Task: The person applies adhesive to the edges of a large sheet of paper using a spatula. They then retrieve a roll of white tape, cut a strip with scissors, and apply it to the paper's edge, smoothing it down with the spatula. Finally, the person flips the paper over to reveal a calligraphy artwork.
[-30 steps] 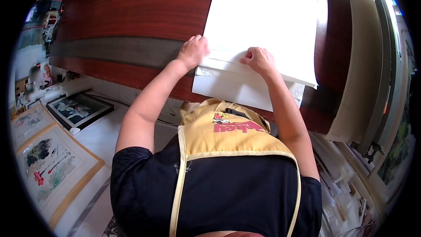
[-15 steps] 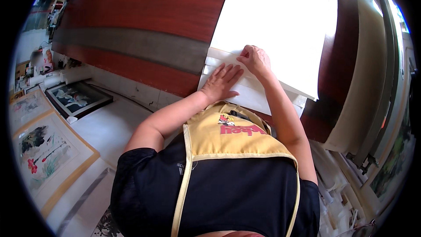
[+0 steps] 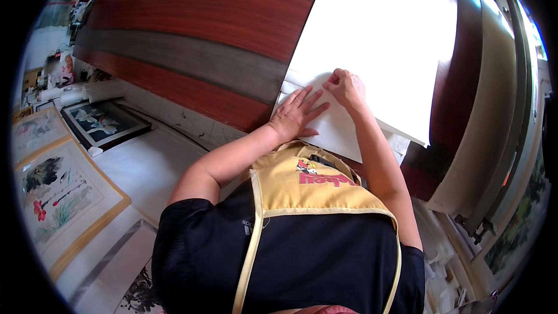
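Observation:
A large stack of white paper sheets (image 3: pixel 383 29) lies on the red-brown table, brightly lit and overexposed. My left hand (image 3: pixel 295 115) lies flat on the near part, fingers spread, pressing on a lower white sheet (image 3: pixel 335 132). Just right of it, my right hand (image 3: pixel 347 90) rests at the near edge of the upper sheets with its fingers curled into a pinch. Whatever is between those fingertips is hidden by the hand and the glare. Small folded paper ends (image 3: pixel 286 88) show at the stack's left edge.
The red-brown table (image 3: pixel 203 6) with a dark grey band (image 3: pixel 180 55) stretches left. A framed picture (image 3: pixel 104 122) and a flower painting (image 3: pixel 61 197) lie lower left. At the right stands a long cream roll-like surface (image 3: pixel 485 99) beside a metal rail (image 3: pixel 517 110).
The whole view has shifted slightly, so the scene sits a little lower and to the right. Both hands stay close together at the paper's near end, the right one still pinched.

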### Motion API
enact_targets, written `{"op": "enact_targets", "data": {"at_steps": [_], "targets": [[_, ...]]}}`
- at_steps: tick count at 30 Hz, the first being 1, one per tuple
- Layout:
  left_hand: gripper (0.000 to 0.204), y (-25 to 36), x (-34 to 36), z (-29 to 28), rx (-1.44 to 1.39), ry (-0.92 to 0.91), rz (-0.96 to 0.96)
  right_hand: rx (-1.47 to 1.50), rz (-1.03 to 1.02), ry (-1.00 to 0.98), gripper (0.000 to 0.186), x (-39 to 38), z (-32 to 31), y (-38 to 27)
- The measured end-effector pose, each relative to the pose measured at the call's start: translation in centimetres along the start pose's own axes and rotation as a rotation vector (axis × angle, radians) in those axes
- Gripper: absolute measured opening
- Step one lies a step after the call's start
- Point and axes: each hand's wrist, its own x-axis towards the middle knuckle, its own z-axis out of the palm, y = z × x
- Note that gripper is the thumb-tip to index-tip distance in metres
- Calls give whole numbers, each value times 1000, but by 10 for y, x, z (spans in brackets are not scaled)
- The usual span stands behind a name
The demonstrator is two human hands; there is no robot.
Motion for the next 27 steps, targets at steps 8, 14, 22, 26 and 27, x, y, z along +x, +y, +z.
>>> {"op": "enact_targets", "data": {"at_steps": [8,14,22,26,27], "targets": [[105,-19,-11,-8,-57,-24,-105,27,-17,-11,23,1,-1,2],[106,-36,-26,-18,18,-6,-348,28,-28,3,20,0,0,0],[97,-21,16,-8,-51,-52,-33,10,-65,28,20,1,3,2],[101,-19,13,1,-14,-152,-62,-12,-147,39,27,1,3,16],[101,-20,12,3,-12,-145,-62,-73,-130,18,28,-3,0,17]]}}
